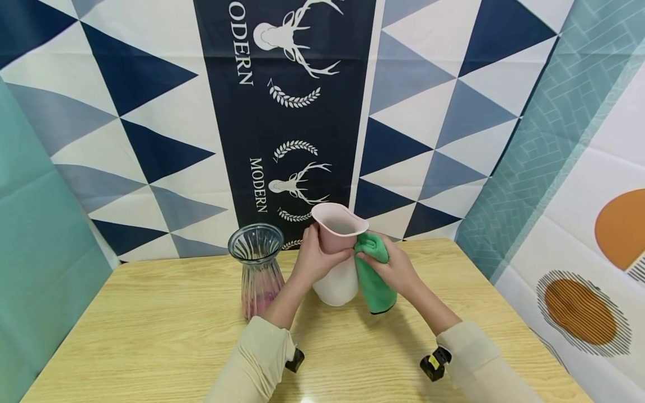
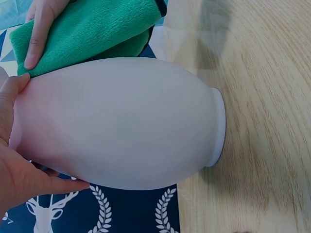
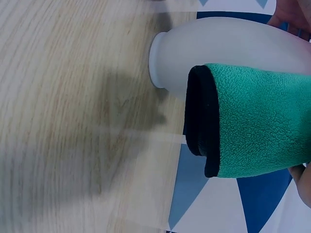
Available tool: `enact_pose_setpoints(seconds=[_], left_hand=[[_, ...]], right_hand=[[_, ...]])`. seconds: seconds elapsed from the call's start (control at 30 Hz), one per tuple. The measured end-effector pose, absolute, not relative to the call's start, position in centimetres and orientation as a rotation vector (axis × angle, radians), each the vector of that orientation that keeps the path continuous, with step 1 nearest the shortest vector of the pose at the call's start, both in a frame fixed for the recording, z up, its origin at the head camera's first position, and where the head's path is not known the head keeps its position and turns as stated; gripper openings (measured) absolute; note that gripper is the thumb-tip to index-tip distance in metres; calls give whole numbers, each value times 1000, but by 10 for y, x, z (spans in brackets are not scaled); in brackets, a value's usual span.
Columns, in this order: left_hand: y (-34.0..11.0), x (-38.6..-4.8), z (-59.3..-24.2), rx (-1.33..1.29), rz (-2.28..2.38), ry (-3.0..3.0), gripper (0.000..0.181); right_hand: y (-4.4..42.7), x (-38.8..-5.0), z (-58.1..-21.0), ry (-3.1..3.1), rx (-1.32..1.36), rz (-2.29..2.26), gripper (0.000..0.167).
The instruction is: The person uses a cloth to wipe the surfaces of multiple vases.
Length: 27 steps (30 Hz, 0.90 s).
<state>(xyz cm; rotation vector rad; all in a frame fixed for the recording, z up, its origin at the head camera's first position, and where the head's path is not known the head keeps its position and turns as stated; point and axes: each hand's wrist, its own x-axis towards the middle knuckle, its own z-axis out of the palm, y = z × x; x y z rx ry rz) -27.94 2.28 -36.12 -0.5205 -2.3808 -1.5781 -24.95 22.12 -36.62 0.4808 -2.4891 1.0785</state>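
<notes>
A pink-and-white vase (image 1: 336,280) with a wavy rim stands near the back of the table, its white body also filling the left wrist view (image 2: 126,121). My left hand (image 1: 314,257) grips the vase's pink neck from the left, thumb across the front. On the other side my right hand (image 1: 395,266) holds a folded green cloth (image 1: 374,282) with a dark edge, close against the vase's neck. In the right wrist view the cloth (image 3: 262,121) hangs in front of the vase and hides part of it.
Left of the vase stands a ribbed glass vase (image 1: 257,268), bluish at the rim and pink toward the base, partly behind my left forearm. The wooden table (image 1: 151,336) meets a patterned backdrop (image 1: 297,112) behind the vases. Teal hangings (image 1: 45,224) rise at the left.
</notes>
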Motion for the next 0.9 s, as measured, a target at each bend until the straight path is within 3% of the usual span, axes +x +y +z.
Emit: enact_pose_setpoints(seconds=[0.9], left_hand=[[23, -277, -361, -499, -1598, -2394, 91]], right_hand=[[234, -244, -402, -2622, 403, 1084, 55]])
